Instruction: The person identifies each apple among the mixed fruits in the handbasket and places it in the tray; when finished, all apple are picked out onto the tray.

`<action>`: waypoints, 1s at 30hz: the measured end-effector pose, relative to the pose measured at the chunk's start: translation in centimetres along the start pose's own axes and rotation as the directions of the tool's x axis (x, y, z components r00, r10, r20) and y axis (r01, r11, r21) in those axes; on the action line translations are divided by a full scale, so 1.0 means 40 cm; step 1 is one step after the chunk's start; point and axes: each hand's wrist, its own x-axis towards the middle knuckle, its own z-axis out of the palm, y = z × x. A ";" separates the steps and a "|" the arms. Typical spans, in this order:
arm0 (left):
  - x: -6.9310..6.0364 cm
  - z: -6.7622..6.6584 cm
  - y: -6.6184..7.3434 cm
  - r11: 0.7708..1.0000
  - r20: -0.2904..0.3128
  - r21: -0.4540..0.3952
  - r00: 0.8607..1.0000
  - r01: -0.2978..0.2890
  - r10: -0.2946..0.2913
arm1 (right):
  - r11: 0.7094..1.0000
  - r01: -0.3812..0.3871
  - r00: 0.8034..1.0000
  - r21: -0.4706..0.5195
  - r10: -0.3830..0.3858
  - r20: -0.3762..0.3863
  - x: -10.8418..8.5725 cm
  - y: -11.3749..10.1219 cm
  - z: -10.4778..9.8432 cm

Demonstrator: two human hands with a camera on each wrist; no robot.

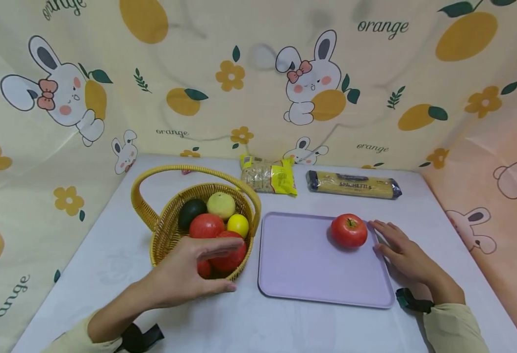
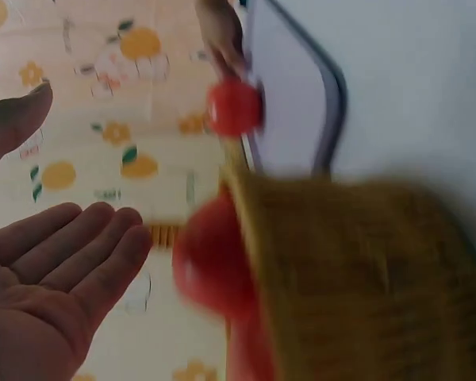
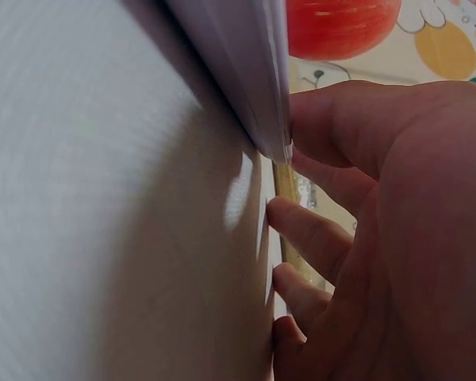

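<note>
My left hand [image 1: 181, 274] is held over the near side of a wicker basket [image 1: 161, 235], its fingers straight and thumb spread apart. Nothing sits between thumb and fingers in the left wrist view. Inside the basket are several red fruits [image 1: 207, 226], a dark green avocado-like fruit [image 1: 192, 214], a pale green round fruit [image 1: 221, 205] and a small yellow one [image 1: 238, 225]. A red apple [image 1: 348, 230] stands in the far right corner of a lilac tray [image 1: 311, 264]. My right hand [image 1: 404, 252] rests at the tray's right edge, its thumb touching the rim.
Behind the tray lie a clear-and-yellow food packet [image 1: 267, 175] and a pack of spaghetti [image 1: 353, 185]. The basket's tall handle [image 1: 188, 169] arches over its far side. A printed cloth [image 1: 258, 117] hangs behind the white table [image 1: 113, 255].
</note>
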 end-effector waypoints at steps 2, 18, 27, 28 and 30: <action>-0.024 -0.035 -0.006 0.997 -0.030 0.066 0.999 0.027 -0.025 | 1.000 0.003 1.000 -0.005 -0.003 -0.005 0.000 -0.001 0.001; -0.073 -0.127 -0.080 0.930 0.010 0.247 0.959 0.272 -0.283 | 1.000 -0.009 1.000 -0.012 0.009 -0.008 0.006 -0.008 -0.004; -0.041 -0.076 -0.105 0.891 -0.024 0.390 0.970 0.232 -0.242 | 1.000 -0.008 1.000 -0.003 0.008 -0.010 0.001 -0.005 0.000; -0.037 -0.071 -0.106 0.884 -0.027 0.402 0.968 0.239 -0.250 | 1.000 -0.007 1.000 0.000 0.007 -0.011 0.000 -0.006 0.000; -0.028 -0.065 -0.109 0.873 -0.033 0.412 0.962 0.261 -0.272 | 1.000 -0.001 1.000 0.005 0.001 -0.012 -0.002 -0.006 0.001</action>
